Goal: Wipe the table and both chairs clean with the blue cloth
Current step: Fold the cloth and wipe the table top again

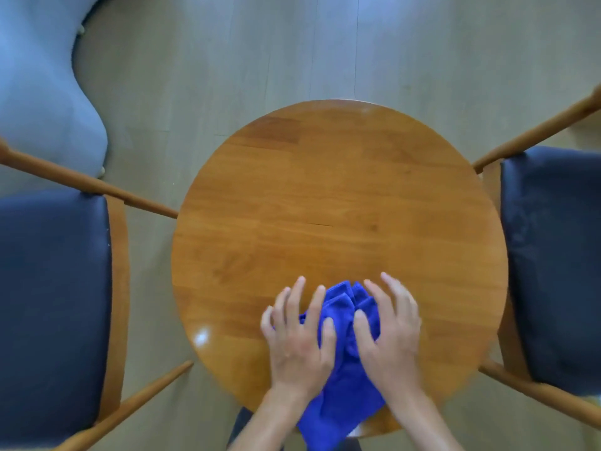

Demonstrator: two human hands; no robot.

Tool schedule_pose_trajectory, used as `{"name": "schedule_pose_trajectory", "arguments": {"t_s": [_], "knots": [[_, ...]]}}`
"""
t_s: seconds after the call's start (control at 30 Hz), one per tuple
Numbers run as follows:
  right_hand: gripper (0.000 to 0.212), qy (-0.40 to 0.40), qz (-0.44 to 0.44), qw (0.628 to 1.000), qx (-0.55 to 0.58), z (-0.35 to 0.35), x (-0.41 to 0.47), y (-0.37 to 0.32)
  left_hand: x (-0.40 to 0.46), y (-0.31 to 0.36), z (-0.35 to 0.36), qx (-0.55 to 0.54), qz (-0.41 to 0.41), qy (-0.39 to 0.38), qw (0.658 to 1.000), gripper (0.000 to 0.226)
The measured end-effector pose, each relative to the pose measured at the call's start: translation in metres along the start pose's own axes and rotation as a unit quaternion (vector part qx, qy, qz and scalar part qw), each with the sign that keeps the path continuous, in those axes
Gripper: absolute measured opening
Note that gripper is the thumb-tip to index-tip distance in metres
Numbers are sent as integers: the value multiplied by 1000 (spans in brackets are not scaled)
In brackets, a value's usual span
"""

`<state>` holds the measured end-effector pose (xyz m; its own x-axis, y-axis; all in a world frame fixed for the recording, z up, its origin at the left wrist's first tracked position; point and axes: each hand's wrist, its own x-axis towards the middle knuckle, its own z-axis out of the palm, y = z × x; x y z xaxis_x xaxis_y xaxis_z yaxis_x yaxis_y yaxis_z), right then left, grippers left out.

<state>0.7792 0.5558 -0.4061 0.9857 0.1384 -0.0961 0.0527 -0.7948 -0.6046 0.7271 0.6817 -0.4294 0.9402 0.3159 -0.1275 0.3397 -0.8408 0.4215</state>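
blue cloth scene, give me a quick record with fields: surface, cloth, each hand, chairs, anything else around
surface: round wooden table, glossy, seen from above
cloth: blue cloth, bunched up at the near edge of the table, its lower end hanging over the rim
left hand: left hand on the cloth's left side, fingers spread and fairly straight
right hand: right hand on the cloth's right side, fingers spread
chairs: left chair and right chair, wooden frames, dark seat cushions, one on each side of the table
other: pale blue upholstered seat at upper left, on a wood-look floor

glossy wooden table (338, 190) – nubbly blue cloth (341, 379) – dark leathery chair seats (52, 304).
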Motion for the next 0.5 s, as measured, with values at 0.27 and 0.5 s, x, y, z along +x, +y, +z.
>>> {"name": "schedule_pose_trajectory", "arguments": {"t_s": [0.27, 0.5], "knots": [[86, -73, 2, 975, -210, 71, -66, -13, 94, -115, -13, 141, -29, -20, 989, 65], [72, 6, -20, 981, -195, 13, -22, 73, 93, -115, -10, 145, -42, -6, 989, 67]]}}
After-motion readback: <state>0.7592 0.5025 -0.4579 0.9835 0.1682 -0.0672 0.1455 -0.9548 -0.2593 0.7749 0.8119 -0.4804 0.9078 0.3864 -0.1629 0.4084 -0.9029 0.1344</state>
